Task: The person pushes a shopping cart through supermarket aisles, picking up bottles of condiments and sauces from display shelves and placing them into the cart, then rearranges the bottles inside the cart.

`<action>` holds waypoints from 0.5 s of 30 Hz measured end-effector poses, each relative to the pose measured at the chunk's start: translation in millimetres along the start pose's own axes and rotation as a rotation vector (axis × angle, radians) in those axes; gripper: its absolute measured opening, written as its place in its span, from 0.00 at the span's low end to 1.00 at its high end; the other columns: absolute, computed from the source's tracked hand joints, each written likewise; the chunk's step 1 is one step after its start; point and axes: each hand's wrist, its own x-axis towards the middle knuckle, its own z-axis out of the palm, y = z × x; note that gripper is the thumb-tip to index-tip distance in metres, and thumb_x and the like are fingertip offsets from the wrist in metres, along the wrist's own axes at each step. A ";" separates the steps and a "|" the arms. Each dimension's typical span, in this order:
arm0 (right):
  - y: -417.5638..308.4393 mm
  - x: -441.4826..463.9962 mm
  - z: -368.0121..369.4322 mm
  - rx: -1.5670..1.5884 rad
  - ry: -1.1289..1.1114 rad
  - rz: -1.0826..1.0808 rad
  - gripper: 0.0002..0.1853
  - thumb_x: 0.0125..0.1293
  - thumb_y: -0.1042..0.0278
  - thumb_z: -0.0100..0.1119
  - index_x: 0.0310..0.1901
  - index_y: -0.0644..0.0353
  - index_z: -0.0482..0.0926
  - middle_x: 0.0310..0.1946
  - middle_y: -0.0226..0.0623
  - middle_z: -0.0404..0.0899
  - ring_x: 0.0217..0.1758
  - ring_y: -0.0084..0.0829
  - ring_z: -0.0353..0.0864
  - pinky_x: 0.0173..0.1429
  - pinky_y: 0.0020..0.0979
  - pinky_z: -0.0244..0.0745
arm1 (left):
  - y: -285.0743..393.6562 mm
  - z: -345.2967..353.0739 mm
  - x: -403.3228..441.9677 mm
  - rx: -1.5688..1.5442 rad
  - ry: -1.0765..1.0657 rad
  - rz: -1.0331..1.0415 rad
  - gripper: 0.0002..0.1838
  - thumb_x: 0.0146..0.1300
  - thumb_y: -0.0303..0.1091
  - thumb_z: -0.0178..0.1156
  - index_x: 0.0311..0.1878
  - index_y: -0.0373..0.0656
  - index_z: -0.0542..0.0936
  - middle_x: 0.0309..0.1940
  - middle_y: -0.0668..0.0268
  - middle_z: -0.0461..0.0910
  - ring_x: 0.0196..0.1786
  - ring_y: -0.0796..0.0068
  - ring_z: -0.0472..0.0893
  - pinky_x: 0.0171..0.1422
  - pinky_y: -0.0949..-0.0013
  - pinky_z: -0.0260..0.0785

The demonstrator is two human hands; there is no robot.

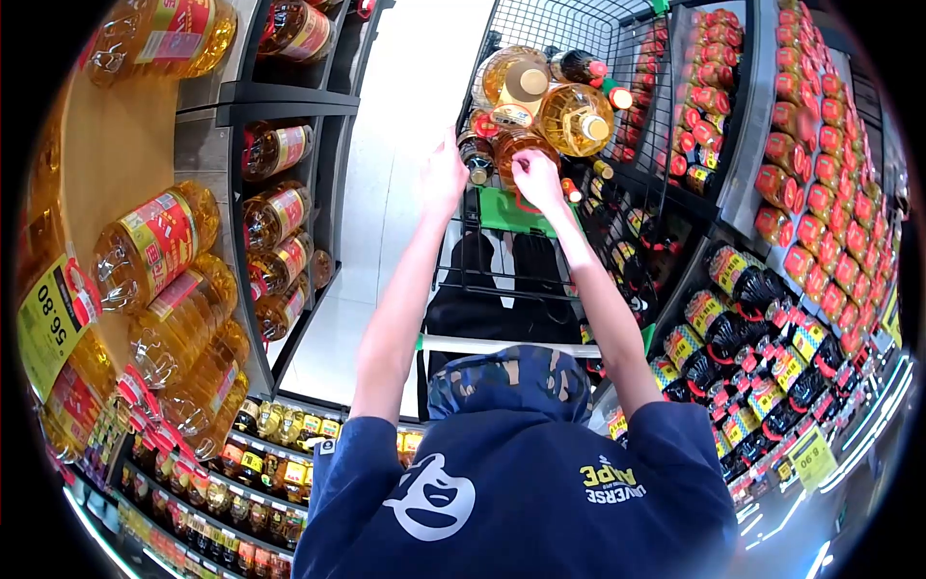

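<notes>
My right hand (537, 179) is closed at the top of an amber bottle (511, 147) inside a wire shopping cart (639, 60); its fingers hide the cap. At the cart's left side is my left hand (444, 176), one finger pointing up, the others mostly hidden. Beside it, a dark bottle (475, 154) lies with its cap toward me. Two large jugs of golden oil, a left one (501, 79) and a right one (569, 121), stand behind the amber bottle. Farther back are dark bottles (576, 66) with red and green caps.
Shelves of large oil jugs (154, 246) rise on the left, with a yellow price tag (55, 323). Red-lidded jars (820, 164) and dark bottles (772, 376) fill the right shelves. A green panel (516, 210) and a pale handle bar (502, 347) belong to the cart.
</notes>
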 end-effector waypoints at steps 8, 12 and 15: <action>2.4 100.0 45.4 -0.509 -0.347 0.046 0.22 0.63 0.58 0.49 0.57 0.54 0.72 0.44 0.51 0.80 0.49 0.48 0.80 0.55 0.46 0.73 | 0.8 2.1 17.6 -0.045 0.032 0.033 0.25 0.51 0.22 0.55 0.56 0.42 0.69 0.33 0.52 0.81 0.36 0.51 0.82 0.40 0.55 0.75; 21.8 131.6 78.9 -0.646 -0.453 0.084 0.24 0.61 0.58 0.51 0.61 0.47 0.69 0.47 0.46 0.80 0.51 0.43 0.81 0.55 0.43 0.74 | -0.1 2.1 22.5 -0.055 0.049 0.057 0.24 0.54 0.22 0.54 0.57 0.40 0.68 0.33 0.50 0.81 0.35 0.51 0.82 0.39 0.54 0.75; 34.0 145.0 93.6 -0.662 -0.501 0.112 0.31 0.66 0.49 0.46 0.70 0.44 0.57 0.47 0.48 0.81 0.50 0.48 0.80 0.56 0.45 0.73 | -4.2 3.4 25.6 -0.134 0.033 0.058 0.24 0.55 0.22 0.53 0.57 0.39 0.68 0.34 0.51 0.81 0.34 0.51 0.82 0.39 0.54 0.75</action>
